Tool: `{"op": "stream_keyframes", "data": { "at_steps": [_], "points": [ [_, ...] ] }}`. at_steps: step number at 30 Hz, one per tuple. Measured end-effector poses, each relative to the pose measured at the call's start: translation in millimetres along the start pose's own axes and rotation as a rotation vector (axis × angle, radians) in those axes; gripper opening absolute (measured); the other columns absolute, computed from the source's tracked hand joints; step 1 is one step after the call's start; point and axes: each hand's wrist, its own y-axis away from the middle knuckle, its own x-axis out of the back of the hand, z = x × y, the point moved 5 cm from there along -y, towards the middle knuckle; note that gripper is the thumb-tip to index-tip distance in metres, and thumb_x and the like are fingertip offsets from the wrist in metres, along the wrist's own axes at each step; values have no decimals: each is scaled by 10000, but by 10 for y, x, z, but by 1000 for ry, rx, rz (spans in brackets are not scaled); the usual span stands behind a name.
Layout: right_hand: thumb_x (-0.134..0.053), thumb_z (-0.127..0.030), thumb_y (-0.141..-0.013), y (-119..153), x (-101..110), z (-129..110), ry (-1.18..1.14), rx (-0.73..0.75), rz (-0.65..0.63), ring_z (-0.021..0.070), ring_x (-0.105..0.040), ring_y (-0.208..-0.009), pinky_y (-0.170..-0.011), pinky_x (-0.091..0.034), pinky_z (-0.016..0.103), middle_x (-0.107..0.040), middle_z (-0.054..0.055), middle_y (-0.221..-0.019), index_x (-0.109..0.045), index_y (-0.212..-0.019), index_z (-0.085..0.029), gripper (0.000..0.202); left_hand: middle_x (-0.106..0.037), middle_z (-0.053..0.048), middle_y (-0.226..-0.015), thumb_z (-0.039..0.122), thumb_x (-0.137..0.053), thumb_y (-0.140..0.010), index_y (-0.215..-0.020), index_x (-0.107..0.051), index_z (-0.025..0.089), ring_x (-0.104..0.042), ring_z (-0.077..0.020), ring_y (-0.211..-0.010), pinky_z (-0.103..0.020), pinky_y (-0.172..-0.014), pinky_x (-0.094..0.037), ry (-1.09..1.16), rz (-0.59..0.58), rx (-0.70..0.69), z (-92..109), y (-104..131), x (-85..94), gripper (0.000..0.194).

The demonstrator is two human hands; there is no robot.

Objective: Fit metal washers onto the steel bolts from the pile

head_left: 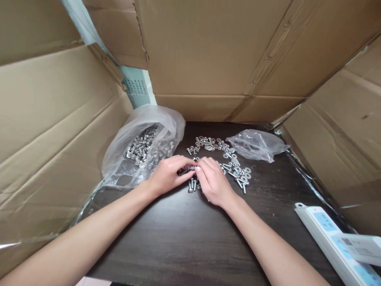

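Note:
My left hand [170,173] is closed in a pinch on a small metal bolt [193,168] just above the table. My right hand [214,182] meets it, thumb and fingers closed around the bolt's other end. Whether a nut or washer sits under those fingertips is hidden. Two loose bolts [192,186] lie on the table just below the fingers. Beyond my hands are scattered flat washers [210,147], nuts and bolts, and more bolts [239,182] and washers [246,174] spread to the right of my right hand.
An open clear plastic bag [117,159] full of bolts [142,145] stands at left. A flattened plastic bag [257,145] lies at back right. A white power strip [324,238] with a plugged-in adapter [361,248] is at front right. Cardboard walls [220,51] surround the dark table [166,242].

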Motion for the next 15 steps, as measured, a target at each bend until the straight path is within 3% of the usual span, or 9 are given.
{"op": "stream_keyframes", "data": {
  "at_steps": [15],
  "points": [
    [-383,-261,-1049,-6,25,-12,-13,-25,-13,230,-506,-873,-790,-362,394,-608,60,-930,-540,-889,-206,231,-743,-33,-890,256,-664,-977,-1054,-703,177,-697,-157,-796,-264,-728,-545,-21,-15,2,-6,9,-4,117]
  ]
}}
